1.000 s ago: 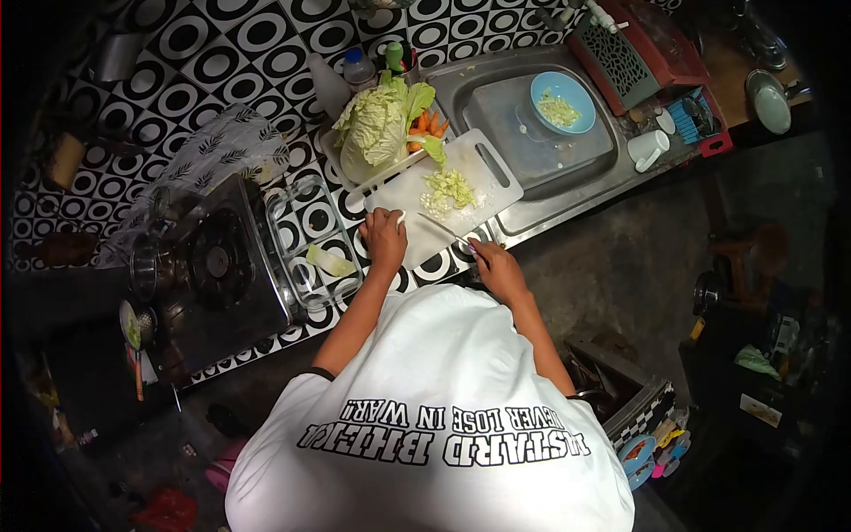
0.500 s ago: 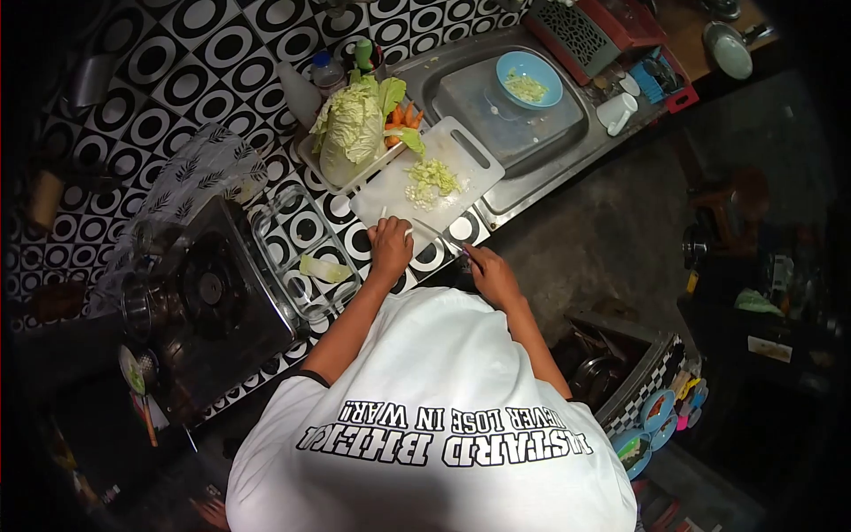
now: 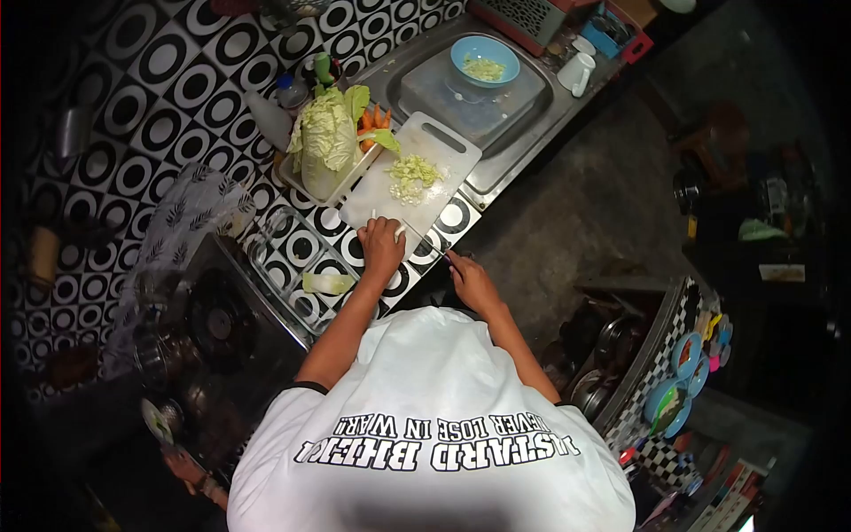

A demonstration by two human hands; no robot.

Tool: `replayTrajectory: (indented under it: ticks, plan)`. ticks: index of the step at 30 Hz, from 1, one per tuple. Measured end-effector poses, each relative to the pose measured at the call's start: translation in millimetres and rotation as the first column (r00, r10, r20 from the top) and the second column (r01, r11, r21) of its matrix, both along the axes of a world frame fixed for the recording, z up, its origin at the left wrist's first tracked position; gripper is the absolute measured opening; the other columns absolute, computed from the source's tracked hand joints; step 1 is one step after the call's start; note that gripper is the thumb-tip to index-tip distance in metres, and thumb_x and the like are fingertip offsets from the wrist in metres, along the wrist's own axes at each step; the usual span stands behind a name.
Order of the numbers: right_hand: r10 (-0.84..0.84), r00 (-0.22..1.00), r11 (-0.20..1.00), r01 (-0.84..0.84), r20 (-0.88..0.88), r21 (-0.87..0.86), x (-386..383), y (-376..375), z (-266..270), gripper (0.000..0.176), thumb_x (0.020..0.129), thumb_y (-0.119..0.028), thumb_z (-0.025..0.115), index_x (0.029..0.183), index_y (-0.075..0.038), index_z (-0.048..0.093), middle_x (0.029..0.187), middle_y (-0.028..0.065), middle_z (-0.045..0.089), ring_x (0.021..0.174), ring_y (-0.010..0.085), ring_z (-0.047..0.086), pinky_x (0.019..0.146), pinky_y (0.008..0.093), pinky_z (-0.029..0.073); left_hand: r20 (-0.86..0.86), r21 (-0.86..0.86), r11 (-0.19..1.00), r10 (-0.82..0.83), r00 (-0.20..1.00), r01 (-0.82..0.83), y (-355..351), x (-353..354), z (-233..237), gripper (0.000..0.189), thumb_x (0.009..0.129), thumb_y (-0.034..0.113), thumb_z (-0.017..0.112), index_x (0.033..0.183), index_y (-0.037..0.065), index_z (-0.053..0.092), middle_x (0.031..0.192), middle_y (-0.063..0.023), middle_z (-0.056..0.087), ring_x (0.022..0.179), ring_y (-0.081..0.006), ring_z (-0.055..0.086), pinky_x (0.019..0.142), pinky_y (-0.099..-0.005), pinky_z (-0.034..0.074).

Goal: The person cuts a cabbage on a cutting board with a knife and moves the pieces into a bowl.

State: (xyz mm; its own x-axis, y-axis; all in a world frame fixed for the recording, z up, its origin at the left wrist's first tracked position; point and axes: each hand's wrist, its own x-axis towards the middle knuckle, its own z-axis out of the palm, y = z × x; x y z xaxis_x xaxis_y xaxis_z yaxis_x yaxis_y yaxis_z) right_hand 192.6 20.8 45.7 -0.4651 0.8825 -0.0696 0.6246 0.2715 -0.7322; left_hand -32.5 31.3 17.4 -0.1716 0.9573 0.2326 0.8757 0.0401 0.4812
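My left hand (image 3: 383, 246) is closed over a white cabbage piece (image 3: 400, 232), pressing it on the near end of the white cutting board (image 3: 443, 182). Just to its right, my right hand (image 3: 473, 284) grips a knife (image 3: 433, 246) by its dark handle, the blade angled toward the left fingers. Whether the edge touches the piece is too small to tell. Farther up the board lies a heap of chopped cabbage (image 3: 414, 177). Left of the board, a tray (image 3: 325, 195) holds a whole napa cabbage (image 3: 323, 142) and several carrots (image 3: 376, 127).
A blue bowl (image 3: 485, 58) with chopped pieces stands over the sink (image 3: 501, 182). Beside it is a white mug (image 3: 576, 73). A glass dish (image 3: 282, 232) with a cabbage chunk (image 3: 327, 283) sits near the stove (image 3: 213, 324). Another person's hand (image 3: 184, 468) shows at lower left.
The view has shifted, so the counter things appear farther left. My hands keep their grips at the board's near end. The other person's hand has come farther up, near the stove side.
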Motion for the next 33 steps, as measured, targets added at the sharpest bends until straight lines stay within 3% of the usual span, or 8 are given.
replayTrajectory:
  ticks: [8, 16, 25, 33]
  plan:
    - [-0.03, 0.999, 0.998, 0.032, 0.034, -0.049, -8, -6, 6, 0.036, 0.095, -0.011, 0.051, 0.131, -0.005, 0.053, 0.097, 0.0206, 0.062, 0.09, 0.0382, 0.062, 0.08, 0.0462, 0.049, -0.023, 0.047, 0.998, -0.035, 0.999, 0.036, 6, 1, -8, 0.014, 0.078, 0.012, 0.072, 0.09, 0.007, 0.069, 0.092, -0.0073, 0.06, 0.095, -0.0265, 0.053, 0.086, -0.0418, 0.034]
    - [-0.006, 0.996, 0.994, 0.015, 0.085, -0.112, -26, -12, 18, 0.038, 0.096, -0.01, 0.049, 0.134, -0.006, 0.051, 0.095, 0.0219, 0.059, 0.09, 0.0396, 0.062, 0.08, 0.0467, 0.05, 0.027, 0.094, 0.994, 0.058, 0.998, -0.06, 4, 6, -11, 0.01, 0.073, 0.007, 0.075, 0.082, 0.009, 0.07, 0.087, -0.0024, 0.062, 0.092, -0.0239, 0.055, 0.085, -0.0421, 0.033]
    - [0.018, 0.994, 0.988, -0.002, 0.105, -0.152, -34, -12, 19, 0.042, 0.097, -0.009, 0.048, 0.138, -0.005, 0.048, 0.096, 0.0214, 0.058, 0.091, 0.0392, 0.06, 0.08, 0.045, 0.048, 0.048, 0.11, 0.99, 0.085, 0.995, -0.09, 2, 9, -13, 0.011, 0.073, 0.005, 0.073, 0.082, 0.01, 0.071, 0.089, -0.0019, 0.064, 0.093, -0.0237, 0.056, 0.087, -0.043, 0.033]
    - [0.076, 0.992, 0.98, -0.055, 0.105, -0.193, -32, -8, 16, 0.049, 0.092, -0.002, 0.049, 0.14, -0.004, 0.046, 0.096, 0.0222, 0.06, 0.092, 0.0393, 0.06, 0.081, 0.0453, 0.048, 0.072, 0.095, 0.989, 0.107, 0.992, -0.114, 3, 10, -10, 0.006, 0.074, 0.005, 0.071, 0.077, 0.01, 0.07, 0.085, -0.0013, 0.062, 0.091, -0.0227, 0.054, 0.087, -0.0419, 0.033]
